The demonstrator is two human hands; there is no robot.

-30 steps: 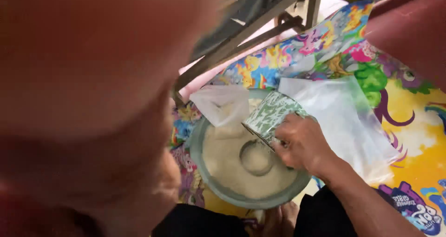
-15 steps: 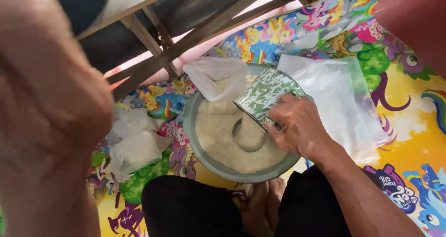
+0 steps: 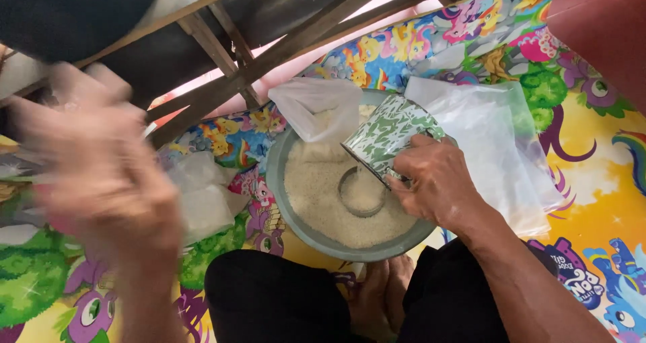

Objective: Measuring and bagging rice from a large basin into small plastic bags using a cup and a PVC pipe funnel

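My right hand (image 3: 437,181) grips a green-and-white patterned mug (image 3: 389,134), tilted mouth-down over a small round tin (image 3: 362,192) that sits sunk in white rice. The rice fills a grey round basin (image 3: 286,161) on the floor between my legs. A clear plastic bag (image 3: 316,104) with some rice in it lies over the basin's far rim. My left hand (image 3: 101,175) is raised close to the camera at the left, blurred by motion, fingers spread, holding nothing that I can see.
A colourful cartoon-print mat (image 3: 599,181) covers the floor. A stack of clear plastic bags (image 3: 498,141) lies right of the basin, crumpled white bags (image 3: 202,195) lie to its left. A wooden frame (image 3: 269,47) stands behind. My bare feet (image 3: 380,296) are under the basin's near edge.
My left hand has dropped away from the lens toward the left, uncovering the mat, white bags and wooden frame. The right hand keeps the mug tipped over the tin.
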